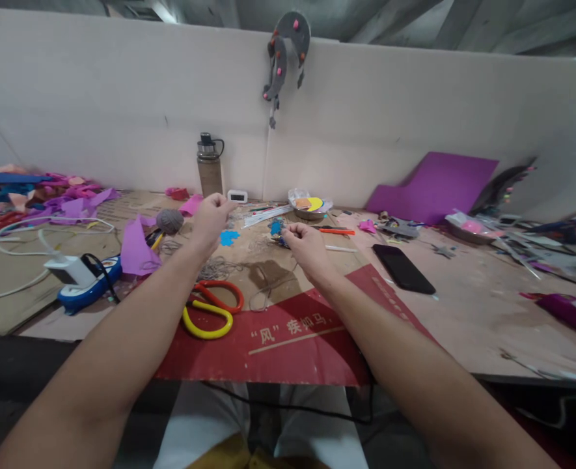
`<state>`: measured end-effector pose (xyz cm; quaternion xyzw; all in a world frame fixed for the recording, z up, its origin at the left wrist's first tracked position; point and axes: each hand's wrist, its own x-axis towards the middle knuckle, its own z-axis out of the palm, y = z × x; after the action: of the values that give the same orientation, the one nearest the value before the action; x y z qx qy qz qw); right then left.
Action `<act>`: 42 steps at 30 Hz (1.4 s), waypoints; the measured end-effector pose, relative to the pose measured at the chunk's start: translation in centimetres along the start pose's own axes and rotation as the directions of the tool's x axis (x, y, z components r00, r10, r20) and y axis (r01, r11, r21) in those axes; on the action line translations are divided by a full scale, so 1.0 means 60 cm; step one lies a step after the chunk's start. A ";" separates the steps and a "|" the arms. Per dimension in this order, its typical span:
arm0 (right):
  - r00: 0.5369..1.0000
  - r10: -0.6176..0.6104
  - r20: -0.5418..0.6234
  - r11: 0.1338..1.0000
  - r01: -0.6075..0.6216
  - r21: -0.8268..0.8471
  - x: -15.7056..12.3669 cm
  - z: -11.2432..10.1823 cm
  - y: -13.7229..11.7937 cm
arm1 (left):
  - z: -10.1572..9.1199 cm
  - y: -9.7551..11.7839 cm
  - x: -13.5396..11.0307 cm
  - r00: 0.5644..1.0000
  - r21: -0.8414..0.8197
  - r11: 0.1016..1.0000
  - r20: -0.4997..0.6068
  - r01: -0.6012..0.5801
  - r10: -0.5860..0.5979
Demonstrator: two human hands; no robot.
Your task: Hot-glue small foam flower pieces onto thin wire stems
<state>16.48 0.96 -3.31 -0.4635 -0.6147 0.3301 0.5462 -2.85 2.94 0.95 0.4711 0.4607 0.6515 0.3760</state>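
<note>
My left hand (212, 223) is raised over the board with thumb and fingers pinched; anything between them is too small to make out. Just below it lies a flat bright-blue cutout (230, 238). My right hand (306, 246) pinches a small dark piece (280, 240) at its fingertips. Another blue cutout (276, 227) shows right beside those fingertips; whether they touch it I cannot tell. Loose grey yarn (219, 267) trails across the board between my arms. Scissors with red and yellow handles (208, 319) lie near my left forearm, their blades hidden.
A red printed board (292, 355) covers the table's front edge. To the right lies a black phone (403, 268). Behind are a water bottle (210, 169), a small white clock (237, 197) and a bowl (312, 210). A blue power strip (90, 286) with cables sits left, near purple scraps (138, 247).
</note>
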 end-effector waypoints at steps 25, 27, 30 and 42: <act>0.999 -0.001 0.043 0.999 0.002 -0.038 -0.003 0.004 0.010 | 0.041 -0.042 -0.043 0.849 0.309 0.951 0.509 -0.030 -0.139; 0.998 -0.012 0.053 0.999 0.014 -0.040 -0.002 0.005 0.012 | 0.044 -0.038 -0.049 0.855 0.320 0.946 0.505 -0.062 -0.115; 0.997 -0.031 0.067 0.998 0.035 -0.054 -0.004 0.006 0.013 | 0.046 -0.035 -0.055 0.858 0.324 0.941 0.507 -0.098 -0.085; 0.995 -0.034 0.091 0.998 0.039 -0.053 -0.006 0.010 0.014 | 0.043 -0.044 -0.051 0.859 0.312 0.946 0.505 -0.090 -0.085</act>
<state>16.09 1.00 -4.30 -0.4517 -0.6560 0.3237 0.5107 0.62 1.54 -2.06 0.6832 0.4443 0.4184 0.4011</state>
